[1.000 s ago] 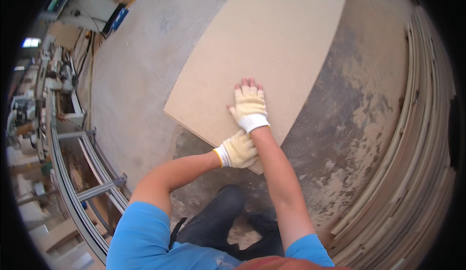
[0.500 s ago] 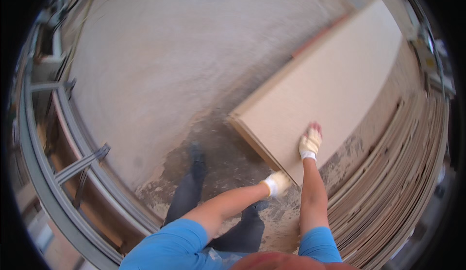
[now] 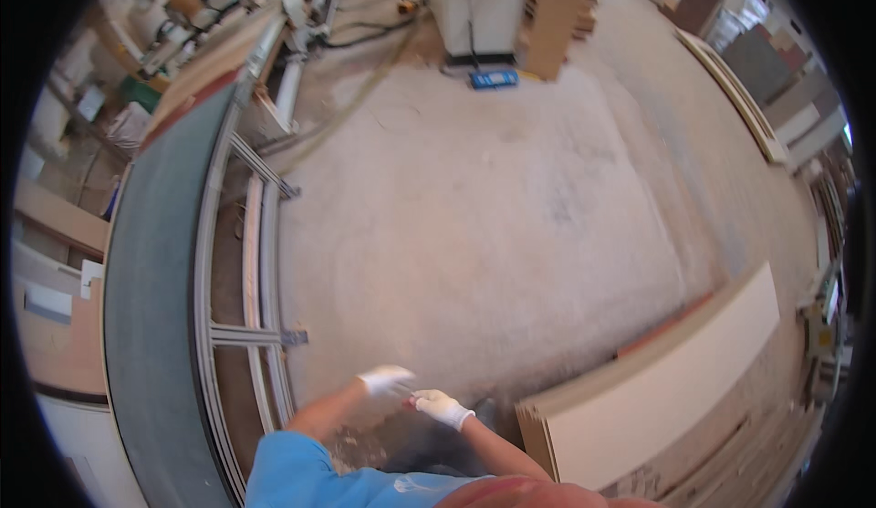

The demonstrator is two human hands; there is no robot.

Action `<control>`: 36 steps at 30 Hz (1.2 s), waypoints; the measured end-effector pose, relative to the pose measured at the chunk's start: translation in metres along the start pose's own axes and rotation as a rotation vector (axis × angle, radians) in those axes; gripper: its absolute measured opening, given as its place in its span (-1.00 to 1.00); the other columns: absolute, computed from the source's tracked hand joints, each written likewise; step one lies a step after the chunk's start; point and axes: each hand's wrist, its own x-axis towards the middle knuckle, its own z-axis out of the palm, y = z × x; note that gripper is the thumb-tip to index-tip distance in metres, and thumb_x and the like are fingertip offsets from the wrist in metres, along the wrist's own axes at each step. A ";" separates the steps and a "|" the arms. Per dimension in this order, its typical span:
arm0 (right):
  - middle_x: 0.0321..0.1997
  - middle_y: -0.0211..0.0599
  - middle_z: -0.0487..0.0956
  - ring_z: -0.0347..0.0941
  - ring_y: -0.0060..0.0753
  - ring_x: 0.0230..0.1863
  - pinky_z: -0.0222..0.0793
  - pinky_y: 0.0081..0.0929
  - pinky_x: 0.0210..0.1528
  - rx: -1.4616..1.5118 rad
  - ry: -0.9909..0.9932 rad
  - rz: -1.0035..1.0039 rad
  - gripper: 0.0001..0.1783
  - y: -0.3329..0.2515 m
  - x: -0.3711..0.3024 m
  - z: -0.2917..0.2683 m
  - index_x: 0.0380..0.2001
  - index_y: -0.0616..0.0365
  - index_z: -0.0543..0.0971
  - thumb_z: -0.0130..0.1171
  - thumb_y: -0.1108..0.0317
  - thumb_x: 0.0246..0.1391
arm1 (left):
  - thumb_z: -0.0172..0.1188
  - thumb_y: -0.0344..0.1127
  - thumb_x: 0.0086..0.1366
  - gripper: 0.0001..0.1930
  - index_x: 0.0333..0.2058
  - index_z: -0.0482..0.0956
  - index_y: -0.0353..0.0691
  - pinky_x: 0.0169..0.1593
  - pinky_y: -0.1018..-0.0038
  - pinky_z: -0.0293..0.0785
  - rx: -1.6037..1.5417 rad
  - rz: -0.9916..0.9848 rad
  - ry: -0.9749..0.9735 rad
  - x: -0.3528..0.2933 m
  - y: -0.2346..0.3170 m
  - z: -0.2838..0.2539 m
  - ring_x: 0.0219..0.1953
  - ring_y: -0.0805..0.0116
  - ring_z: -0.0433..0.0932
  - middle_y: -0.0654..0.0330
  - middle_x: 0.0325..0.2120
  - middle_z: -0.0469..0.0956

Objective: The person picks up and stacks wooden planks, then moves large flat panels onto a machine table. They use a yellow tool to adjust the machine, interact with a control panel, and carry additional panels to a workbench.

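Observation:
My left hand [image 3: 388, 380], in a white glove and smeared by motion, is held in front of my body with its fingers stretched out and nothing visible in them. Just beside it is my right hand [image 3: 442, 408], gloved with bare fingertips, its fingers apart and pointing toward the left hand. Whether the two hands touch I cannot tell. To the right of my hands lies a stack of pale boards [image 3: 662, 389], which neither hand touches.
On the left runs a long conveyor with a dark green belt [image 3: 164, 298] and a metal frame [image 3: 206, 280]. A pale machine cabinet [image 3: 474, 6] stands ahead, with a blue object [image 3: 495, 79] at its foot and a brown panel [image 3: 555, 20] beside it. Long boards [image 3: 730, 93] lie far right.
Both hands have left the top board of the stack and moved left, together before my body. The view has lifted, so the conveyor and the far machine show, with the stack lower right.

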 end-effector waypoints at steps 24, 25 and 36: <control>0.20 -0.02 0.63 0.49 0.05 0.28 0.35 -0.17 0.33 -1.146 0.226 0.083 -0.38 -0.577 0.395 -0.375 0.21 0.09 0.58 0.07 -0.08 0.24 | -0.02 -0.01 0.43 -0.63 -0.04 0.66 -0.06 0.10 0.04 0.45 -0.187 -0.385 1.090 -0.041 0.189 -0.351 0.04 -0.06 0.56 0.02 0.05 0.58; 0.20 -0.01 0.62 0.49 0.05 0.28 0.36 -0.17 0.33 -1.117 0.230 0.053 -0.37 -0.602 0.422 -0.375 0.21 0.11 0.58 0.07 -0.07 0.24 | -0.02 0.01 0.44 -0.61 -0.01 0.65 -0.05 0.13 0.05 0.44 -0.162 -0.390 1.061 -0.029 0.224 -0.374 0.08 -0.06 0.55 0.02 0.08 0.57; -0.04 -0.28 0.70 0.67 -0.40 -0.30 0.56 -0.41 -0.37 -0.486 0.624 -0.122 -0.47 -0.924 0.571 -0.538 0.26 0.16 0.43 0.08 0.20 0.28 | 0.16 0.03 0.41 -0.48 0.08 0.64 -0.31 0.18 0.34 0.45 0.164 0.669 0.737 0.044 0.862 -0.573 0.06 0.18 0.63 0.04 0.00 0.69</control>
